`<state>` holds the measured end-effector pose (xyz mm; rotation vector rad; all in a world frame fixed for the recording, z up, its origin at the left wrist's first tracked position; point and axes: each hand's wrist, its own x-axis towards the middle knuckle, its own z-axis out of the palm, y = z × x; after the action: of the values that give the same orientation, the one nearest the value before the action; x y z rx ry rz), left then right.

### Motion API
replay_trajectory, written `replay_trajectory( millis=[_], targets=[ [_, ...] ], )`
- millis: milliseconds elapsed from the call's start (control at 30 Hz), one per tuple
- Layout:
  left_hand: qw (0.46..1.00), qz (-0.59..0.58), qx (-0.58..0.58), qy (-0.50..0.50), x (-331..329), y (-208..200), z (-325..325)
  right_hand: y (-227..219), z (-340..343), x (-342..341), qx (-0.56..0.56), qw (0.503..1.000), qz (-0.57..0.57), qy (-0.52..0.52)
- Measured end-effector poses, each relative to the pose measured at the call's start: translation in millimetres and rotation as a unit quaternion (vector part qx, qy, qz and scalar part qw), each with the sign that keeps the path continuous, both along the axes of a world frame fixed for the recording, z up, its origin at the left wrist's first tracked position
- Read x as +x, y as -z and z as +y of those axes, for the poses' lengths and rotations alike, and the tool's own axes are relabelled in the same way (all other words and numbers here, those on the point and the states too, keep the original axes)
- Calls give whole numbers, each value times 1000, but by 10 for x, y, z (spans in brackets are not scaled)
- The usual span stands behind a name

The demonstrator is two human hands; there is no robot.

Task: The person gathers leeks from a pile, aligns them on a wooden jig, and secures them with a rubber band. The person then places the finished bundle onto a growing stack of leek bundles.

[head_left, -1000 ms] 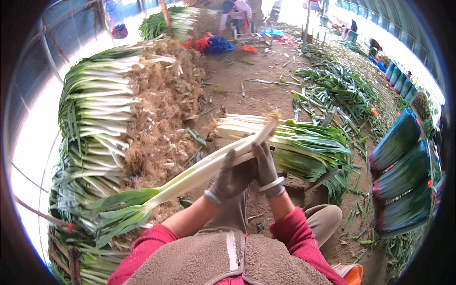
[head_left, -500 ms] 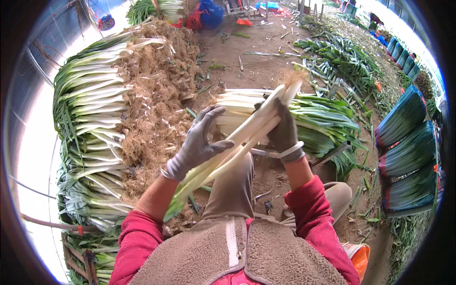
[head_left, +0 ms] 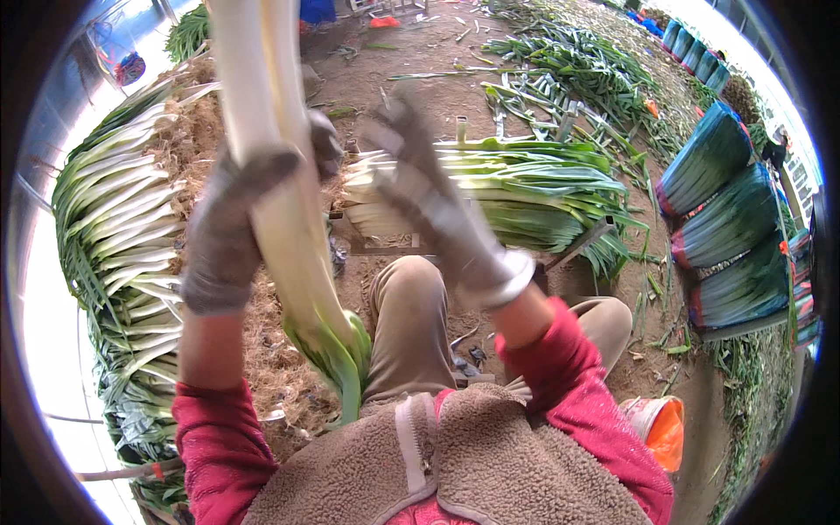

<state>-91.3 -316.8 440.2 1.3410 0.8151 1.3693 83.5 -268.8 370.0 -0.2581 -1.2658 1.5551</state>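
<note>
Wrapped in a grey glove, my left hand grips leeks held nearly upright in front of my left side. Their white shafts rise past the top edge of the view, and the green leaves hang down beside my knee. My right hand, also gloved, with a white band at the wrist, is off these leeks. Motion blurs it, but its fingers look stretched out with nothing between them. Just beyond that hand, a stack of leeks lies crosswise on a low metal frame, white ends to the left.
A long pile of rooted leeks runs along my left. Bundles of leeks in blue-green wrap stand at the right. Cut leaves litter the ground at the far right. By my right hip sits a bucket with orange inside.
My left hand has taken hold of the leeks and raised them up and to the left. My right hand has let go of them. The view has shifted somewhat.
</note>
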Motion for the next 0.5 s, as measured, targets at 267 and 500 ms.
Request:
replay_trajectory(
  millis=[267,500],
  targets=[
    [976,23,154,-156,-360,-954,-46,-635,-37,-649,335,931,-33,142],
    [959,-16,202,-197,-950,-1289,119,-1537,400,42,491,781,-248,295]
  ],
)
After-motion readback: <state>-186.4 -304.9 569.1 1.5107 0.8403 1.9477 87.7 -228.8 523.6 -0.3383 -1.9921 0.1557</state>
